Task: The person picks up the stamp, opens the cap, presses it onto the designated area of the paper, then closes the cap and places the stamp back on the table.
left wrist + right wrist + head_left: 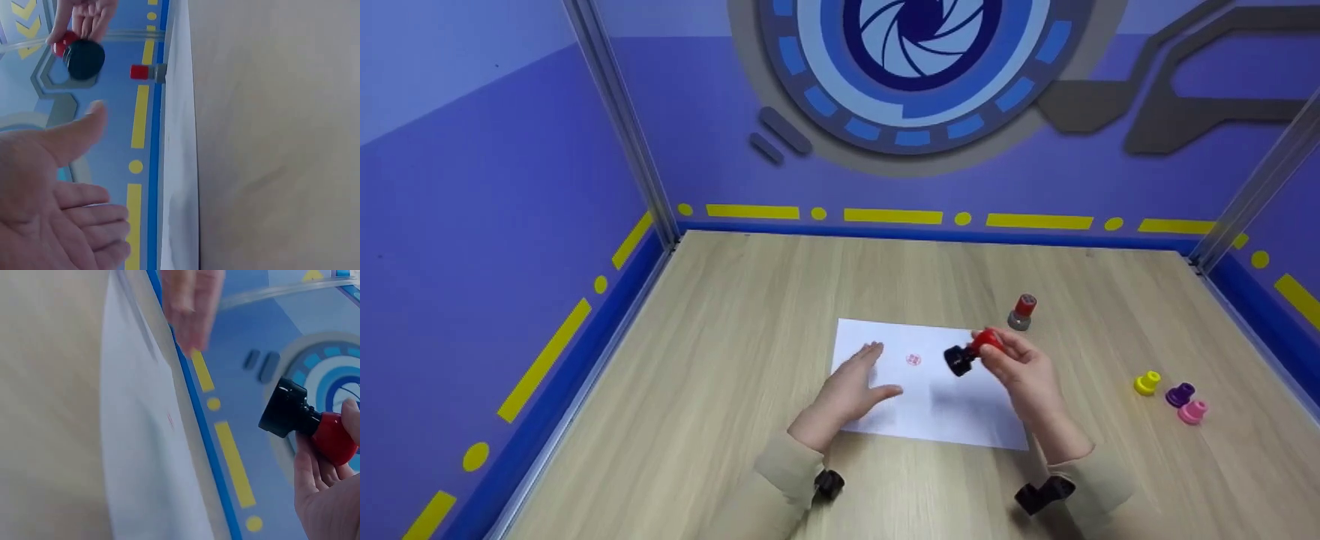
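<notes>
In my right hand (1033, 380) I hold a hand stamp (285, 409) by its red rounded handle (336, 439); its wide black end tilts down to the left, off the paper. A white sheet of paper (982, 420) lies under both hands and bears a small round red stamp print (913, 360). My left hand (846, 391) is at the sheet's left side, fingers straight and thumb spread, holding nothing. Whether its fingers touch the paper I cannot tell.
Behind the sheet stands a small red and grey stamp (1022, 312). To the right on the wooden table (720, 360) are a yellow piece (1147, 383), a purple piece (1180, 395) and a pink piece (1193, 412). Blue-purple walls (697, 135) enclose the back and sides.
</notes>
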`<state>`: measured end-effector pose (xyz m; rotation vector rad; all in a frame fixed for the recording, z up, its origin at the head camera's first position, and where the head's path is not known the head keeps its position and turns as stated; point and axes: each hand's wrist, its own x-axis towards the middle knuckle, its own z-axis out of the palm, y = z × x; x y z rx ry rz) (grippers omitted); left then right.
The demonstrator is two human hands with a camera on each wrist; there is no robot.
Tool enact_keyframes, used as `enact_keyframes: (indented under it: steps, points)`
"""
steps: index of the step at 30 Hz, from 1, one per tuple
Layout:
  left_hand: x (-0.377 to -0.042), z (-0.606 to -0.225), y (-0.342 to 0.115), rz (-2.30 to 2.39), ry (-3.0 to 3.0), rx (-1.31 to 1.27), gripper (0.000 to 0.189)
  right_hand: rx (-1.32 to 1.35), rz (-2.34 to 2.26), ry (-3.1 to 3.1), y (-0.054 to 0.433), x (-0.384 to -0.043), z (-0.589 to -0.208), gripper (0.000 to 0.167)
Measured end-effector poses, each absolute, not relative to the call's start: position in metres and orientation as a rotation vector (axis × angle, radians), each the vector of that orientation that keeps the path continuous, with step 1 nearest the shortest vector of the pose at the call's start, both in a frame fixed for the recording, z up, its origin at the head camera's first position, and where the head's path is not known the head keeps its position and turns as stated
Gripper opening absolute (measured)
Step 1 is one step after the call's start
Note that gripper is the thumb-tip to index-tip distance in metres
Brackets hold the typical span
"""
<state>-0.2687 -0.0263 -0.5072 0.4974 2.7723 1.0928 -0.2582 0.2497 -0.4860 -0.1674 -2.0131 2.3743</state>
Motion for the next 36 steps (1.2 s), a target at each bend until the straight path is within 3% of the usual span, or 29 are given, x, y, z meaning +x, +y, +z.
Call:
enact_keyframes:
  steps: [6,12,20,36]
  points:
    - [-0.263,-0.506,-0.013,1.647,2.564,0.573,0.06,-0.184,2.581,-1.832,0.221,-0.254,-0.494,0.044]
    - [-0.258,-0.507,-0.003,1.901,2.364,0.586,0.056,-0.176,2.663,-1.698,0.201,-0.248,-0.499,0.037]
    - [-0.254,-0.507,0.001,1.983,2.323,0.533,0.042,-0.21,2.715,-1.653,0.188,-0.245,-0.5,0.047]
    - [-0.258,-0.507,-0.003,1.927,2.404,0.636,0.043,-0.165,2.706,-1.718,0.189,-0.245,-0.501,0.05]
